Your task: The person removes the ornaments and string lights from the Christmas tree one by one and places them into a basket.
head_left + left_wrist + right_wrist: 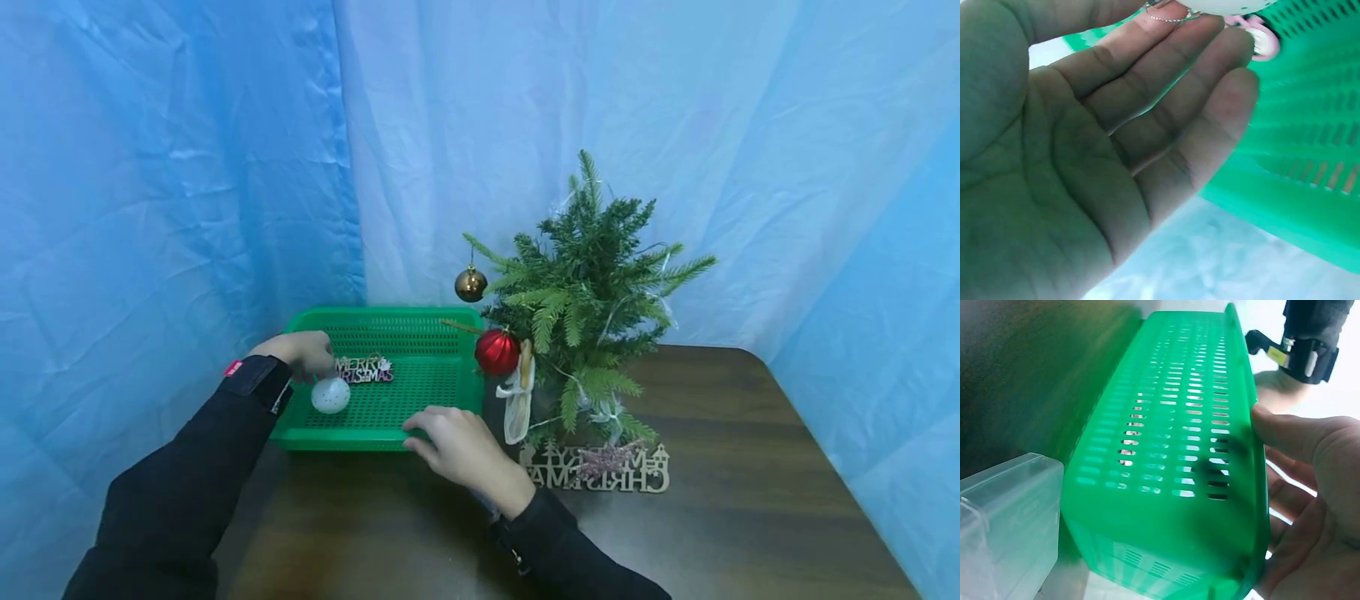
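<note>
The brown table (pixel 735 467) spread beneath both hands' fingers, and the green tree (pixel 592 275) stood beyond and to the right of the right fingers. Left of the tree, the plastic basket (pixel 337 439) had its near rim gripped by the right hand (pixel 465 450), thumb outside, fingers over the edge. It looked light and a little bendy, with the thick rim its surest hold. The left hand (pixel 307 352) pinched the top of the white ball between thumb and forefinger, the remaining fingers loosely bent. Just past those fingertips lay a small "Merry Christmas" sign (pixel 375 375), inside the basket. The white ball (pixel 331 396) hung below the left fingers, within the basket's outline; whether it touched the floor could not be told. Probably light, smooth and easily cracked, it seemed best held by its top or the thin beaded cord (pixel 1169 19) at the fingertips, not squeezed.
</note>
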Demonstrator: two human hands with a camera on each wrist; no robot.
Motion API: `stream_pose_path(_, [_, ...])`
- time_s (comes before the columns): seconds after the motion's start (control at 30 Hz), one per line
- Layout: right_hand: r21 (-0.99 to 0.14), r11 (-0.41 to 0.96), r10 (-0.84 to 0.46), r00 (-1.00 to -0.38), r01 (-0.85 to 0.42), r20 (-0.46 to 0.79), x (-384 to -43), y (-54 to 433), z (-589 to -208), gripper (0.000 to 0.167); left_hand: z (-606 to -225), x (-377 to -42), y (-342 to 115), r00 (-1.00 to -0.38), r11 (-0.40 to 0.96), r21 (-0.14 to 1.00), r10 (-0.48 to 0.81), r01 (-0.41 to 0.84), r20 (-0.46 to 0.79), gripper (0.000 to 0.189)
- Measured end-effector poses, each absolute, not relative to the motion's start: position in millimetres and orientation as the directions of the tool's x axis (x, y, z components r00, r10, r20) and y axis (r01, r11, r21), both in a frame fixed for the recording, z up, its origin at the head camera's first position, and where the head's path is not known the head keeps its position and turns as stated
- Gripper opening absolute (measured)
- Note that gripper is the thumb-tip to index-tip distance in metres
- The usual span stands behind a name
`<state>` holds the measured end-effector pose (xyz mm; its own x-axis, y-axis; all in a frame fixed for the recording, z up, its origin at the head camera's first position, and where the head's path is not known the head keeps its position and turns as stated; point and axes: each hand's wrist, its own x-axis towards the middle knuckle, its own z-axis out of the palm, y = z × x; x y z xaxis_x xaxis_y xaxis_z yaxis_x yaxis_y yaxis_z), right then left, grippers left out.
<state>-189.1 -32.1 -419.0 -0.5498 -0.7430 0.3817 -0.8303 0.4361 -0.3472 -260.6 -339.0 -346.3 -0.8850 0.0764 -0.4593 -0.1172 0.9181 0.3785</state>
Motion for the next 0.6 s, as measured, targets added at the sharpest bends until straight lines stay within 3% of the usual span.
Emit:
stream_pose_path(0.5, [-0.344,0.418,-0.743,-0.534,-0.841,0.403,-189.3,-32.9,-419.3,0.022,-365.1,-268.9,-366.6,-0.872,0.890,0.400,0.008,-0.216,-0.489,0.007])
stream_pose_path(0.6, [-0.344,0.423,-0.746,-0.538,-0.838,0.392,-189.6,-32.6,-419.4,0.023,-366.7,-269.0,-368.9,-0.877,0.889,0.400,-0.006,-0.225,-0.480,0.010])
